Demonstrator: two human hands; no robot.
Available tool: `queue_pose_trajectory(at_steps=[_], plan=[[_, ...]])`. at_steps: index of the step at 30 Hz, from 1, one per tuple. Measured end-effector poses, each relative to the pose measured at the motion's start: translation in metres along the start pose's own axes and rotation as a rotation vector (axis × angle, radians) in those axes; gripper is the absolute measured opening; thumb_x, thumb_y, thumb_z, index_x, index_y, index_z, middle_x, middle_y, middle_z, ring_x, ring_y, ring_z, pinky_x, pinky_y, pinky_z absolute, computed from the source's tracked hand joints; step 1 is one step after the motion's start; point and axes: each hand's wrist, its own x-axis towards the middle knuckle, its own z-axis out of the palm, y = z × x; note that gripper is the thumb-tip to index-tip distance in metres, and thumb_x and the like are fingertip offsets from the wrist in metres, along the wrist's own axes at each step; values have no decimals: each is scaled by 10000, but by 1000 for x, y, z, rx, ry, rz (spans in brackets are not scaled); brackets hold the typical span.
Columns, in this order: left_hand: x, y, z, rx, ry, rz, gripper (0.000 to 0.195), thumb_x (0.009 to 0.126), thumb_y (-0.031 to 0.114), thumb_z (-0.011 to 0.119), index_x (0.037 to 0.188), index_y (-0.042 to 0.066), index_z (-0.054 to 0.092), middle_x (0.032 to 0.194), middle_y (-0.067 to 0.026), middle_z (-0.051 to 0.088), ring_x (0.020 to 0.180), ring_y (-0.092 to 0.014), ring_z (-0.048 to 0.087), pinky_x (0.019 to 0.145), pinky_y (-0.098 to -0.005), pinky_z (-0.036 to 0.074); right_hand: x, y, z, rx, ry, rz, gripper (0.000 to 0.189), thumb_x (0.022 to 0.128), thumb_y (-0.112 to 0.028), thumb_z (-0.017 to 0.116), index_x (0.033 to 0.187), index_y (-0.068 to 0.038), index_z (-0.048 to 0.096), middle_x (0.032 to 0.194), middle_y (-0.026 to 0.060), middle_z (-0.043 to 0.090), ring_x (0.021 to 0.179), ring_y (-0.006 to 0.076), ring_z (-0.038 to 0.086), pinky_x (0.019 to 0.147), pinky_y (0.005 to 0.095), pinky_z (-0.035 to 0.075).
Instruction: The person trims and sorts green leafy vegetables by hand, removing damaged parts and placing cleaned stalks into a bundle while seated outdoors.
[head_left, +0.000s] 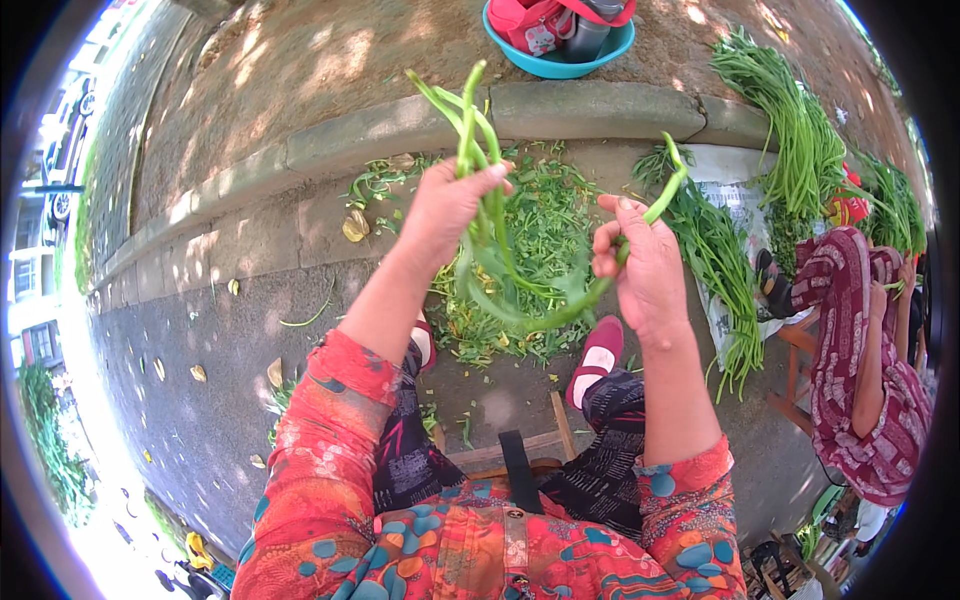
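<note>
My left hand (457, 199) grips several green leafy-vegetable stems (469, 135), whose upper ends stick up past the fingers. To its right, my right hand (634, 247) pinches a thicker stem (666, 196) between thumb and fingers; its bent tip points up. A blurred length of stem (551, 319) sags in a loop between both hands. Beneath them, on the ground between my shoes, lies a broad heap of plucked leaves and stem bits (544, 214). Right of my right hand, a bunch of long leafy stems (712, 262) rests on a pale printed sheet (727, 191).
A stone curb (592, 109) crosses beyond the heap. Behind it stands a turquoise basin (559, 69) holding a red bag (525, 26). More long greens (802, 135) lie at upper right. A person in patterned maroon clothing (847, 315) sits at right, holding stems. Fallen leaves dot the pavement.
</note>
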Motion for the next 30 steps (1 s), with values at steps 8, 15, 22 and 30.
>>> queue_pose_trajectory(at_steps=[8,15,22,30], plan=[[-8,25,-26,-98,-176,-11,256,870,162,627,1078,14,639,804,-36,638,732,-99,578,680,-251,462,-2,8,0,-729,-101,-185,214,945,-223,510,886,-26,572,637,-2,561,532,72,459,485,243,375],[-13,15,-3,-358,-249,-155,354,858,169,631,1136,-42,574,828,-48,635,747,-142,600,731,-297,490,-17,37,29,-996,-328,-233,249,926,-222,475,941,20,529,697,260,594,709,454,588,626,501,462],[-16,11,-2,-329,-263,-189,321,854,178,637,1107,-16,596,879,-74,648,786,-175,632,760,-333,521,-19,38,28,-1291,-319,-269,228,916,-215,484,910,12,506,737,254,604,707,433,603,643,510,474],[-17,10,-2,-264,-370,-171,306,870,228,635,1085,18,579,950,-82,640,849,-182,639,766,-340,540,-13,36,13,-1261,-493,-197,258,856,-225,584,900,21,524,825,233,608,785,400,604,713,453,485]])
